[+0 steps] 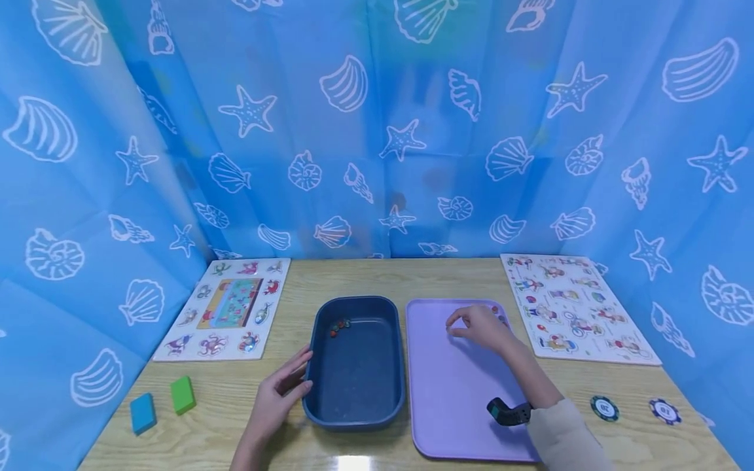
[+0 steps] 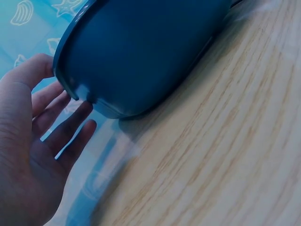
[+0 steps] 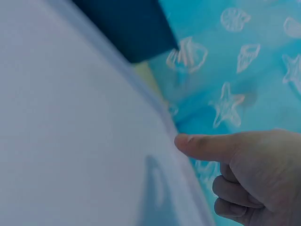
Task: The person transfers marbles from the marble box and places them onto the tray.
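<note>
A dark blue rectangular bin (image 1: 356, 399) stands on the table, with several small red and green pieces (image 1: 340, 326) near its far left corner. My left hand (image 1: 279, 392) rests against the bin's left side, fingers spread and lightly bent; in the left wrist view its fingertips (image 2: 89, 127) are at the bin's rim. Over the purple tray (image 1: 448, 405), my right hand (image 1: 483, 326) has thumb and index tips close together and the other fingers curled. I cannot tell whether a small piece is between those tips. Small pieces (image 1: 495, 309) lie at the tray's far right corner, partly behind the hand.
Picture boards stand at the back left (image 1: 235, 311) and back right (image 1: 568, 307). A blue block (image 1: 143, 413) and a green block (image 1: 183, 395) lie at left. Two poker chips (image 1: 605, 408) are at right. A blue shell-print curtain (image 1: 377, 131) encloses the table.
</note>
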### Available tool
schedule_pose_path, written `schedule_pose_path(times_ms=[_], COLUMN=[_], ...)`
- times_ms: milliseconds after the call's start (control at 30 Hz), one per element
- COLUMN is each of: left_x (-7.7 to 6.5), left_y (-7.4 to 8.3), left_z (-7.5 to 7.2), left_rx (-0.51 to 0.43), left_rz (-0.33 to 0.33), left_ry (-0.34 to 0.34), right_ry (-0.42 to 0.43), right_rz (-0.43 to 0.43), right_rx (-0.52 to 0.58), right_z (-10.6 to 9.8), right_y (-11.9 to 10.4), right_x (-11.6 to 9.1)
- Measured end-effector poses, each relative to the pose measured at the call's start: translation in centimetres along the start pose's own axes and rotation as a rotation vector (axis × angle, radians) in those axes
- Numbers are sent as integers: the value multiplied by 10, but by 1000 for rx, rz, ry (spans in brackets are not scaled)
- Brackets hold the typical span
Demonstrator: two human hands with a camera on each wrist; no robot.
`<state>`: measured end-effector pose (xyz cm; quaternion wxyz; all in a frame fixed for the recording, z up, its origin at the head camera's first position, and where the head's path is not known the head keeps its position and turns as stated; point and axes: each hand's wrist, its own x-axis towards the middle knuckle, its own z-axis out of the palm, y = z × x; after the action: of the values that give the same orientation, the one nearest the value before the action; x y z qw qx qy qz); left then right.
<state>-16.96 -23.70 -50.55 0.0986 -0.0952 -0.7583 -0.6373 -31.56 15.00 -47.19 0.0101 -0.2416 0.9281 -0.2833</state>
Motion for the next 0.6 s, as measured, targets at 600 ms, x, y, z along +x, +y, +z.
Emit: schedule_pose_path(times_ms=[600], left_x=[0], left_y=[1], left_z=[-3], left_rx=[6], left_rz=[35], left_ry=[-46], right_ry=[57], right_rz=[-41], right_rx=[13], right_z=[1], right_y=[-11], right_x=[4])
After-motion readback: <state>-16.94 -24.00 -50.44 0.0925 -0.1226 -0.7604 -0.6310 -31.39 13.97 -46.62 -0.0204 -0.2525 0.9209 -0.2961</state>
